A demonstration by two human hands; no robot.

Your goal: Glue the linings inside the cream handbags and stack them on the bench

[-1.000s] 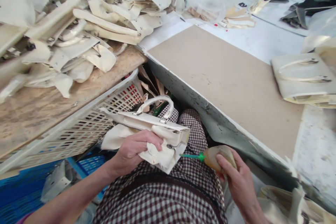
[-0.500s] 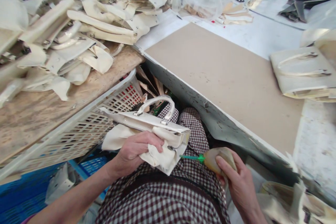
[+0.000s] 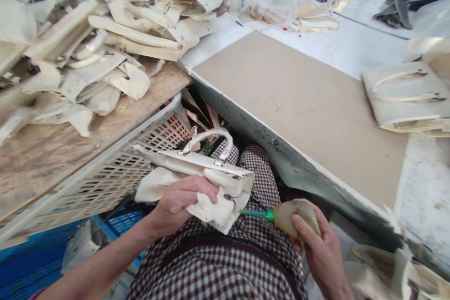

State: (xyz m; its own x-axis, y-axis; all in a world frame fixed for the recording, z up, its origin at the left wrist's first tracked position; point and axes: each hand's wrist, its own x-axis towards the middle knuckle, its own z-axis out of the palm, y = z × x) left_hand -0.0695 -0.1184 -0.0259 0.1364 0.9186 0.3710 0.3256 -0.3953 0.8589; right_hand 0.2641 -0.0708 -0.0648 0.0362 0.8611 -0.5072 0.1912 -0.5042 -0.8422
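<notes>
In the head view, gripping the bag (image 3: 197,161) with the left hand (image 3: 190,194), above the checked apron (image 3: 211,272) and below the near edge of the white table (image 3: 422,183). Clenched over crumpled cloth (image 3: 211,209), probably to gather the slack and leave the bag's end bare toward the right. In the right hand (image 3: 321,239), holding a bottle (image 3: 285,218) nearly level, curled around its rounded belly, apparently to steer the nozzle (image 3: 255,213) at that end; impossible to tell whether touching it or just short. On the bag, smooth cream leather-like sides and a stiff arched handle (image 3: 213,132), against thin, matte, creased cloth. On the bottle, translucent yellowish plastic, stained, narrowing to a slim green nozzle. Beside the bag, under the near edge of the wooden table (image 3: 130,117), a basket (image 3: 94,166) of rigid white lattice. Along that table's far side, a tangled heap (image 3: 140,33) of cream pieces, likely piled there for easy reach. At the white table's near left corner, a flat, matte brown board (image 3: 302,108), perhaps laid as a work surface; at its right end, a folded bag (image 3: 404,86), handles uppermost.
</notes>
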